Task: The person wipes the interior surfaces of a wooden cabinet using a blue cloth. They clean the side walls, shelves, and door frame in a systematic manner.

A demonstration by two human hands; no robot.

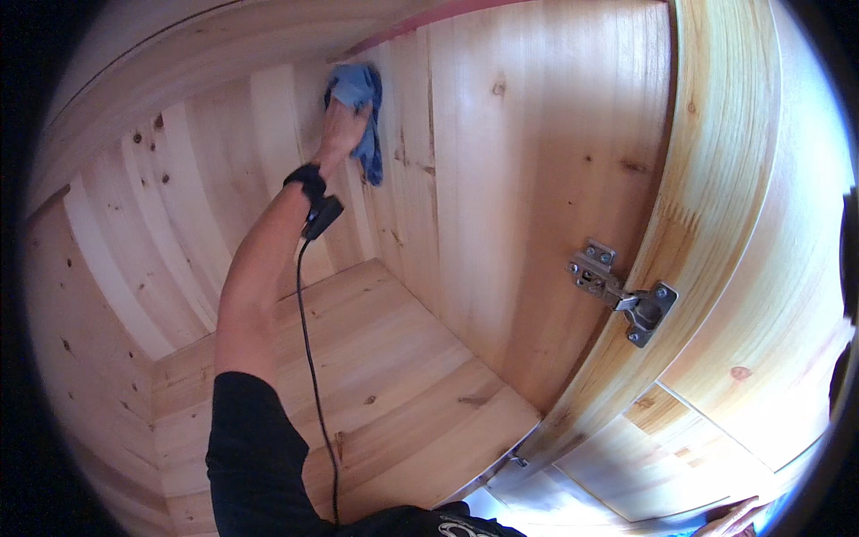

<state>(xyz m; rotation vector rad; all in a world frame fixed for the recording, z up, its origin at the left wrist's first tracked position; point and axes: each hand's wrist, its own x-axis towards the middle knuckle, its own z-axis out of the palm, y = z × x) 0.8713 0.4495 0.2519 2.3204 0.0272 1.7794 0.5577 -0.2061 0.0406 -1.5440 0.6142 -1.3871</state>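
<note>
Inside a pine cabinet, my left hand point(345, 131) presses a bunched blue cloth point(354, 84) near the corner where the back panel point(268, 134) meets the hinge-side panel point(490, 168). Part of the cloth hangs below the fingers. The wrist wears a black band with a small black box point(323, 217), from which a black cable runs down. At the lower right rim, what appears to be my right hand point(735, 518) is partly cut off, beside blue material and close to the cabinet door point(738, 362). Whether it grips anything is unclear.
A metal concealed hinge point(621, 292) joins the side panel to the open door, and its parts stick out. Another hinge point(518, 460) shows lower down. The knotty cabinet floor or shelf point(376, 389) spreads below my arm, and a wooden panel point(201, 54) slants across the upper left.
</note>
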